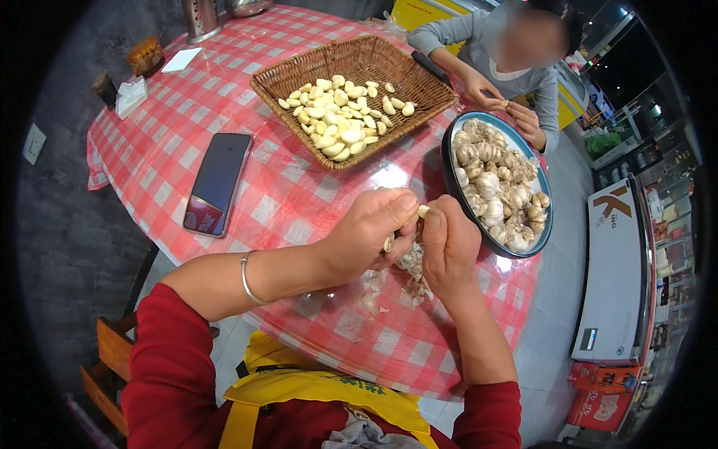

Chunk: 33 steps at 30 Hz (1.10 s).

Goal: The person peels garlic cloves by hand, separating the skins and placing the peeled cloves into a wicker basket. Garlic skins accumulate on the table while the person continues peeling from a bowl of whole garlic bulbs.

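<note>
Between the thumbs of my left hand [373, 227] and my right hand [451, 241] is a pale garlic clove [423, 211], pinched from both sides. Under my left thumb, another clove in brownish skin [389, 242] shows against the curled fingers. Papery garlic skins [412, 266] lie in a loose heap on the table below my hands. Beyond them stands a brown wicker basket [280, 120] with many peeled cloves [336, 115]. Just right of my right hand is a blue-rimmed bowl [455, 185] full of unpeeled garlic bulbs [499, 179].
A smartphone [219, 185] lies left on the red checked tablecloth [297, 224]. Across the table, a person's hands [505, 109] hold a small piece, near a black handle [432, 68]. Jars [146, 55] and tissues [132, 96] stand far left. A white freezer [611, 275] stands at right.
</note>
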Motion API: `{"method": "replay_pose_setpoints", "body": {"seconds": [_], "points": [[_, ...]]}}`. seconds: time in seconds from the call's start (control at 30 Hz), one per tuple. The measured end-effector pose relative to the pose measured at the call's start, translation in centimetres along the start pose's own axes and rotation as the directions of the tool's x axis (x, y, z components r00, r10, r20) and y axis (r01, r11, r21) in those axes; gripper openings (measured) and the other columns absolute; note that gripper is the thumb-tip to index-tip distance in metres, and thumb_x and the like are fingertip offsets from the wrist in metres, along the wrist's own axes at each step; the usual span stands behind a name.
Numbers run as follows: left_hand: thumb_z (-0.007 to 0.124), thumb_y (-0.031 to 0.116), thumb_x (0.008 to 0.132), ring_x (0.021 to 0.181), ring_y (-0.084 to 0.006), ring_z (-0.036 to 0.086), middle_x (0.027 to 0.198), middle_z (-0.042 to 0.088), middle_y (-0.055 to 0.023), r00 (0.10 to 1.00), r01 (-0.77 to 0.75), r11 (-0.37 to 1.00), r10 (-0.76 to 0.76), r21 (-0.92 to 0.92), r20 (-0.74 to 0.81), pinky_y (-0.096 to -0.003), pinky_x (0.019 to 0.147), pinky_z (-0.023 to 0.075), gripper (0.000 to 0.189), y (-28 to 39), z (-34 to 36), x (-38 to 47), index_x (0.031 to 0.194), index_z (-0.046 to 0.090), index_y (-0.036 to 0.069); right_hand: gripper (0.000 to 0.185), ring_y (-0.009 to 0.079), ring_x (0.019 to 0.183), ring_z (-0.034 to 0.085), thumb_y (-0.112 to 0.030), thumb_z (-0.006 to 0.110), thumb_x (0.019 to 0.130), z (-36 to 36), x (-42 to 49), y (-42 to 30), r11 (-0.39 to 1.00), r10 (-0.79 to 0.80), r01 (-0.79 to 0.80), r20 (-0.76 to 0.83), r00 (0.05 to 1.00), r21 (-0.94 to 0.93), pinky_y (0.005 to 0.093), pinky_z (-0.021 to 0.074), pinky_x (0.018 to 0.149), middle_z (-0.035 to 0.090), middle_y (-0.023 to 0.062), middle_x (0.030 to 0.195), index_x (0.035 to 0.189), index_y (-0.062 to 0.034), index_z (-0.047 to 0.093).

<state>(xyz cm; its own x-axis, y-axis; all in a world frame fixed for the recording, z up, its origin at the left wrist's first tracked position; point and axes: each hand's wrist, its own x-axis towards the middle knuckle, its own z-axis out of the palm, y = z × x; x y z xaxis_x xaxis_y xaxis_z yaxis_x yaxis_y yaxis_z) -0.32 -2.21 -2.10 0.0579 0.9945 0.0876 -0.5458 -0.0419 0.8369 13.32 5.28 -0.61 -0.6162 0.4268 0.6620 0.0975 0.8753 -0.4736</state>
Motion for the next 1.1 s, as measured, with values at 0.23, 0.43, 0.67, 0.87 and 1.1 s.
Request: {"method": "replay_pose_setpoints", "body": {"seconds": [0.23,0.43,0.67,0.87,1.1], "points": [[0.047,0.032,0.097,0.045,-0.0062,0.04,0.056,0.048,-0.0012,0.996,0.08,0.993,-0.076,0.088,-0.053,-0.0212,0.04,0.031,0.031,0.7,0.4,0.3,0.08,0.052,0.006,0.017,0.0175,0.054,0.051,-0.013,0.044,0.097,-0.7,-0.2,0.2,0.913,0.336,-0.328,0.009,0.942,0.243,0.0319,0.0395,0.05,0.051,0.0076,0.064,0.089,-0.0014,0.053],[0.065,0.01,0.086,0.052,-0.003,0.047,0.063,0.055,0.0013,0.998,0.042,0.968,-0.05,0.247,0.028,-0.0192,0.046,0.0359,0.01,-0.7,0.6,0.6,0.084,0.058,0.003,0.02,0.006,0.059,0.04,-0.021,0.041,0.101,-1.5,0.4,0.5,0.939,0.275,-0.263,-0.023,0.961,0.219,0.0205,0.0338,0.054,0.047,0.0003,0.069,0.1,-0.0016,0.048],[0.057,0.013,0.092,0.063,-0.0041,0.047,0.066,0.051,0.0035,0.999,-0.022,0.94,0.033,0.341,-0.027,-0.0211,0.056,0.0396,0.013,0.0,0.8,0.6,0.087,0.058,0.002,0.015,0.0062,0.062,0.043,-0.015,0.046,0.099,-1.7,0.5,0.8,0.947,0.269,-0.262,-0.017,0.963,0.185,0.0201,0.0357,0.056,0.049,0.0006,0.072,0.102,-0.0007,0.048],[0.05,0.024,0.098,0.062,-0.0048,0.044,0.068,0.049,0.0023,0.972,-0.132,0.954,0.178,0.271,-0.155,-0.0213,0.056,0.0382,0.024,0.9,0.3,1.1,0.087,0.054,0.004,0.012,0.0075,0.064,0.046,-0.013,0.048,0.097,-1.8,0.5,0.2,0.942,0.288,-0.293,0.059,0.956,0.16,0.0215,0.0383,0.057,0.051,0.0019,0.073,0.098,-0.001,0.05],[0.048,0.024,0.098,0.061,-0.0067,0.045,0.066,0.05,0.0,0.97,-0.205,0.869,0.242,0.45,-0.027,-0.0239,0.055,0.0387,0.025,0.4,-0.4,1.2,0.085,0.052,0.003,0.009,0.0343,0.064,0.057,-0.008,0.053,0.092,-1.6,0.5,-0.9,0.968,0.235,-0.246,0.173,0.956,0.047,0.0386,0.0443,0.058,0.056,0.0175,0.077,0.093,0.0002,0.05]]}}
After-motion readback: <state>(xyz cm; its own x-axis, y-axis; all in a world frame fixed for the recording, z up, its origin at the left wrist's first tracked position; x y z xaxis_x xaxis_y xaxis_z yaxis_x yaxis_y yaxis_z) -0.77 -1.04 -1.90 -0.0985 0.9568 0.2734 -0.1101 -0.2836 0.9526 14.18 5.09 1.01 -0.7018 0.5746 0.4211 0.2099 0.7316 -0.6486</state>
